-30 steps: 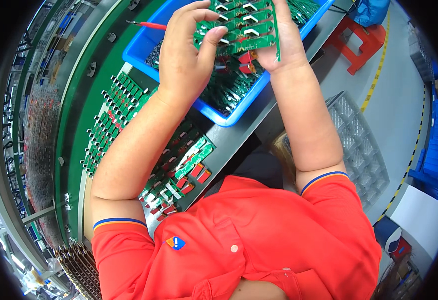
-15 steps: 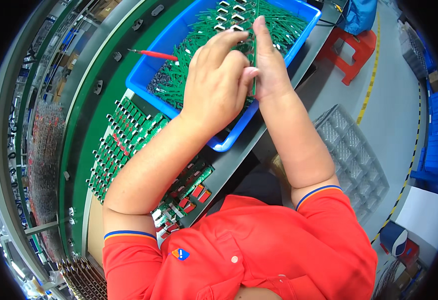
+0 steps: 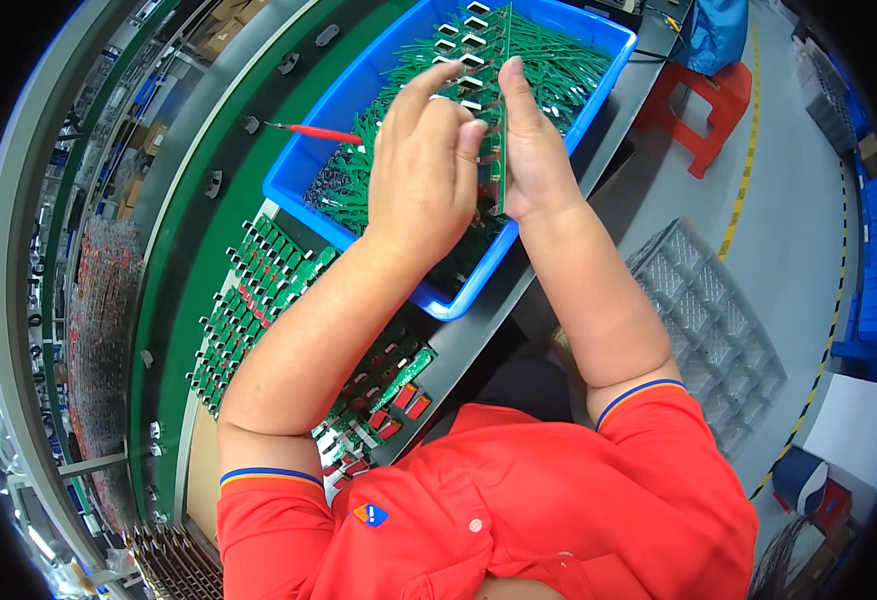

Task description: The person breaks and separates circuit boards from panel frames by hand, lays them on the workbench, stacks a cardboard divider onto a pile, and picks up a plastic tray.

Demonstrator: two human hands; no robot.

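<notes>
A green circuit board panel [image 3: 503, 110] stands on edge above a blue bin [image 3: 293, 195], its left face lined with white-topped parts. My right hand [image 3: 541, 165] grips the panel from the right, thumb along the edge and the other fingers mostly hidden behind it. On the component side my left hand [image 3: 420, 175] is closed, its curled fingers and thumb at the panel's parts; the fingertips are partly hidden. Many thin green strips [image 3: 578, 70] fill the bin. A red-handled tool [image 3: 326, 134] with a thin metal tip lies across the bin's left rim, beside my left hand.
Rows of green boards with dark and white parts [image 3: 248, 290] lie left of my left forearm. A green conveyor belt [image 3: 183, 240] curves along the left, carrying small metal pieces. To the right are a red stool [image 3: 703, 115] and a clear compartment tray [image 3: 708, 310].
My left thumb has drawn back left from the panel's edge, and my left fingers have shifted along the parts. The right hand still grips the panel. The whole view has shifted slightly.
</notes>
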